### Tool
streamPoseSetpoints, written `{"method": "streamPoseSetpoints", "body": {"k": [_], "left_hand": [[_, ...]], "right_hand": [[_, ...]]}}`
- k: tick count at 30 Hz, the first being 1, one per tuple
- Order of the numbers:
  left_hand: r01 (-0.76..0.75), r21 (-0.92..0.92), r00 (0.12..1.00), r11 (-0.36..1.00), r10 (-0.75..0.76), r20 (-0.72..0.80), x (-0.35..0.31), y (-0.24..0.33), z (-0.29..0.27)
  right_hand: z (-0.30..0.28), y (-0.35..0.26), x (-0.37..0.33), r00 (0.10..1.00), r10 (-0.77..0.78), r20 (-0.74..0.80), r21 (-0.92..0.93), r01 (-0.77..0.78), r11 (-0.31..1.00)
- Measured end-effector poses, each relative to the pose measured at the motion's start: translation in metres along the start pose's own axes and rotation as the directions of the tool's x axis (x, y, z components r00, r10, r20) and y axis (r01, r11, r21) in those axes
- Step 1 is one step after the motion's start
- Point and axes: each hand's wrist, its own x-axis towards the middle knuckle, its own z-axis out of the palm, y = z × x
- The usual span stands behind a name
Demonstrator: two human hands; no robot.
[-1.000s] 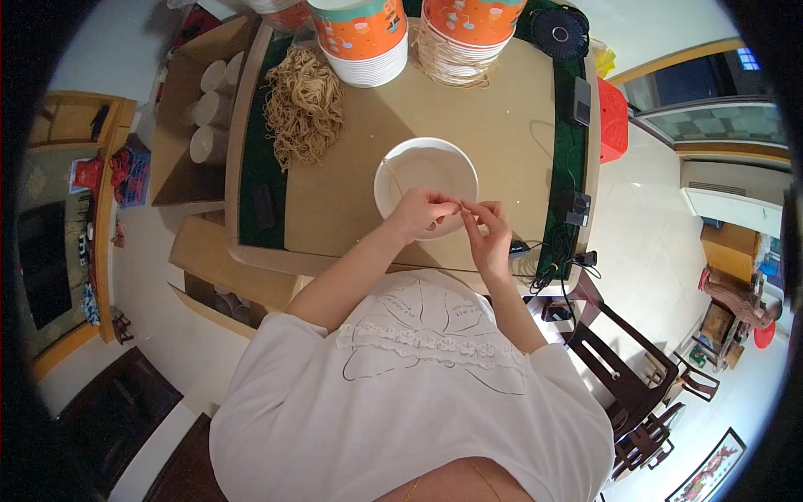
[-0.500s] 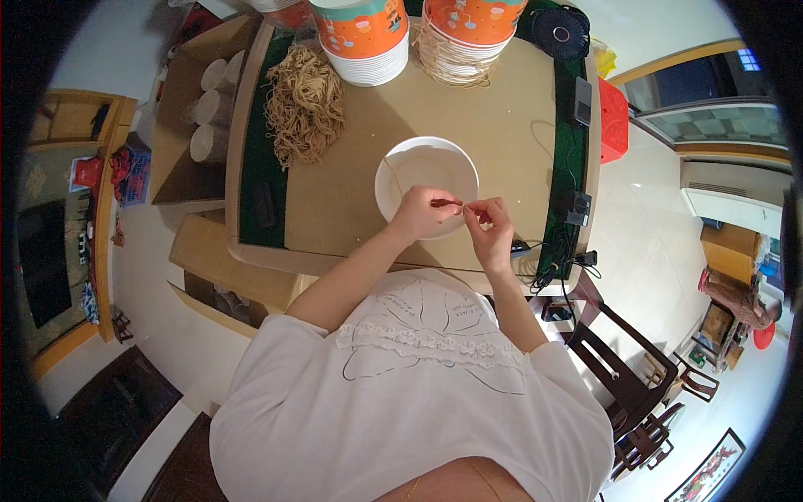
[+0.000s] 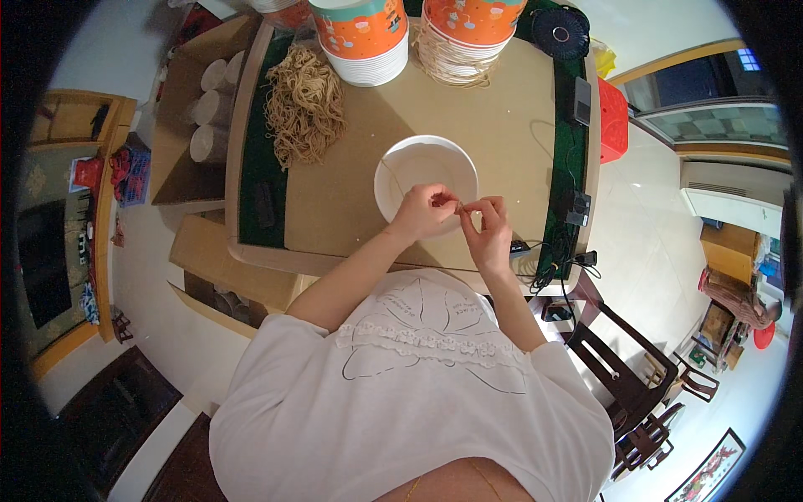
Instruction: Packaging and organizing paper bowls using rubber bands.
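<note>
Head view: left hand [image 3: 424, 211] and right hand [image 3: 489, 227] pinch a thin cord [image 3: 391, 176] at the white bowl's [image 3: 422, 161] six o'clock; keeping it taut seems wise.

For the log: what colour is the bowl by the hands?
Plain white bowl, clearest in the head view.

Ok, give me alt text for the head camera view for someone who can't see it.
Both hands, left hand and right hand, pinch a thin tan string over a round white paper bowl on a brown table, beside a tangled pile of tan strings.
</note>
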Motion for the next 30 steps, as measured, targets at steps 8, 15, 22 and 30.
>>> {"method": "streamPoseSetpoints", "body": {"k": [8,15,22,30], "left_hand": [[0.02,-0.006,1.0,1.0,-0.02,0.015,-0.001,0.0,-0.001],[0.072,0.024,0.997,0.997,-0.073,0.027,-0.002,0.002,-0.004],[0.053,-0.047,0.999,0.997,-0.053,-0.002,0.0,-0.007,-0.003],[0.046,0.001,0.999,0.999,-0.046,-0.03,0.001,-0.007,-0.002]], "right_hand": [[-0.001,-0.007,0.002,0.999,-0.017,-0.031,0.136,0.021,0.99],[0.004,-0.004,0.004,1.0,0.021,0.019,0.232,-0.025,0.972],[0.004,0.0,0.008,0.999,-0.002,0.041,0.208,-0.007,0.978],[0.003,-0.001,0.008,0.998,-0.032,0.048,0.182,0.023,0.983]]}}
